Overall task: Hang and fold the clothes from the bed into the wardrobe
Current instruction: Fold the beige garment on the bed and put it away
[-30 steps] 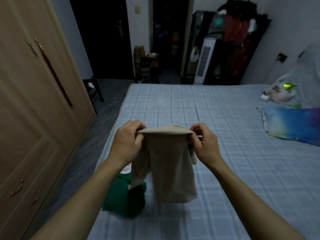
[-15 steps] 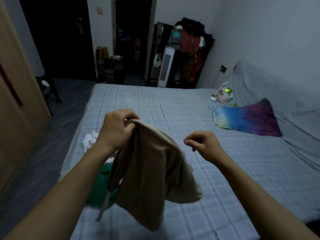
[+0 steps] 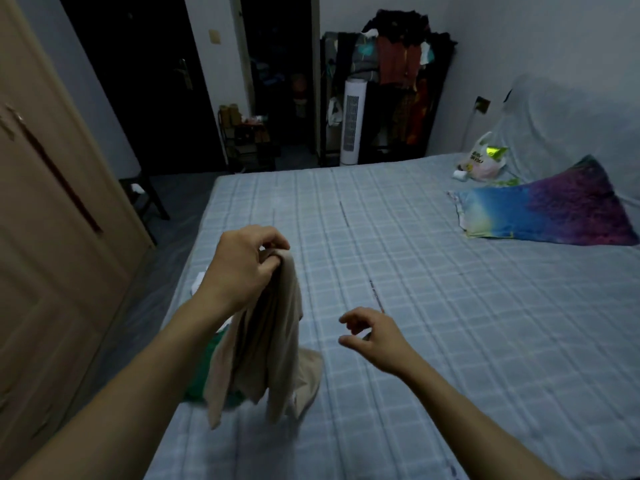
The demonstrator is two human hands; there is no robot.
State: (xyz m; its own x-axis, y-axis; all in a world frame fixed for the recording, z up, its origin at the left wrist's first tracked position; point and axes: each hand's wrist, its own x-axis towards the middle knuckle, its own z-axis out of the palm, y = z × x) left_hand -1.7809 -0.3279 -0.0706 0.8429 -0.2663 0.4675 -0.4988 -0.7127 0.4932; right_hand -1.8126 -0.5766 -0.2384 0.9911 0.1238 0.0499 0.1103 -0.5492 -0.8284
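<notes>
Wardrobe (image 3: pixel 52 237) running along left edge, top and near end cut off by frame. Bed (image 3: pixel 433 306) filling centre, near part cut off. Beige garment (image 3: pixel 266 341) hanging bunched over bed's near-left part, hiding most of green cloth (image 3: pixel 207 372). Left hand (image 3: pixel 242 268) gripping its top, fingertips buried in fabric. Right hand (image 3: pixel 375 336) hovering right of garment, fingers loosely curled, holding nothing.
</notes>
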